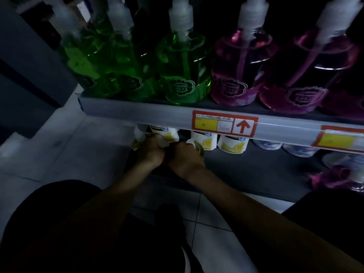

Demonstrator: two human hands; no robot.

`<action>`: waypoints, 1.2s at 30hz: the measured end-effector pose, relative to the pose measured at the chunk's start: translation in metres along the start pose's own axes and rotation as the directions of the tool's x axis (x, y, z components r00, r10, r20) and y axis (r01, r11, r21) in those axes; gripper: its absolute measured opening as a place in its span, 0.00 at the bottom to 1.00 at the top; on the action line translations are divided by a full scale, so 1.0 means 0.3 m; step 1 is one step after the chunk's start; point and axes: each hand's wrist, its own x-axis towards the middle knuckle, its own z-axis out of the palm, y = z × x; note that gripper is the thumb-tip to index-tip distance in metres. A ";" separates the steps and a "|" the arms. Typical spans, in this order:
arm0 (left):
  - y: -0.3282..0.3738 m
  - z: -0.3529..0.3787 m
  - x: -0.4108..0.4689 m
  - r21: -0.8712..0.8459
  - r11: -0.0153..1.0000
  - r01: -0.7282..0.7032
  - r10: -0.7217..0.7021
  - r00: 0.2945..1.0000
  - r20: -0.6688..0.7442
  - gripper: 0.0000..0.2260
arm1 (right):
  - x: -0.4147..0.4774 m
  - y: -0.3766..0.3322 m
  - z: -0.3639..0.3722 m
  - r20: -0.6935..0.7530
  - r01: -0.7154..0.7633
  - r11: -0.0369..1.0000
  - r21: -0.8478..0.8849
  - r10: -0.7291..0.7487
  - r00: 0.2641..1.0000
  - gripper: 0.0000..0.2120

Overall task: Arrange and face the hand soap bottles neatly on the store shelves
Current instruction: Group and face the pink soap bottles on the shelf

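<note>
On the upper shelf stand green pump soap bottles point(181, 69) on the left and purple ones point(236, 71) on the right, labels facing me. Below it, on the dark bottom shelf point(246, 170), stand white bottles with lemon labels point(232, 144). My left hand point(151, 152) grips a yellow bottle point(136, 143) at the row's left end. My right hand point(185, 158) grips the neighbouring lemon bottle point(204, 141). Both hands are close together, and the upper shelf's edge hides the tops of the lower bottles.
The upper shelf's price rail point(157, 117) carries red and yellow tags point(224, 124). Blue-labelled bottles point(299, 149) and a purple one point(332, 178) sit at the right of the bottom shelf. White tiled floor point(82, 154) lies to the left; my dark knees are below.
</note>
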 end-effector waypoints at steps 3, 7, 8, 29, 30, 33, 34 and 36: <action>-0.001 -0.002 -0.002 -0.082 0.995 0.060 -0.060 0.998 0.004 0.02 | 0.001 0.029 -0.001 0.088 -0.038 0.996 0.086 0.031 0.996 0.20; -0.019 -0.031 -0.027 -0.062 0.998 0.013 -0.010 0.999 0.049 0.03 | -0.030 0.086 -0.035 0.128 -0.033 0.994 0.099 0.020 0.992 0.22; -0.006 -0.046 -0.039 -0.023 1.000 -0.019 0.020 0.999 0.025 0.04 | -0.039 0.094 -0.042 0.129 -0.021 0.997 0.073 0.012 0.992 0.22; 0.437 -0.619 -0.373 -0.763 0.604 -0.233 0.669 0.668 0.325 0.15 | -0.679 0.072 -0.569 -0.359 0.368 0.634 0.681 -0.150 0.921 0.32; 0.446 -0.604 -0.374 -0.773 0.596 -0.215 0.681 0.646 0.346 0.15 | -0.688 0.075 -0.589 -0.389 0.375 0.607 0.701 -0.116 0.914 0.32; 0.492 -0.542 -0.370 -0.757 0.564 -0.331 0.632 0.763 0.137 0.18 | -0.714 0.087 -0.632 -0.445 0.386 0.539 0.749 -0.023 0.895 0.33; 0.503 -0.520 -0.363 -0.663 0.600 -0.448 0.598 0.801 0.000 0.19 | -0.723 0.088 -0.642 -0.457 0.387 0.546 0.743 -0.008 0.889 0.33; 0.516 -0.479 -0.353 -0.357 0.680 -0.641 0.612 0.764 -0.207 0.26 | -0.731 0.089 -0.658 -0.488 0.386 0.607 0.695 0.004 0.873 0.36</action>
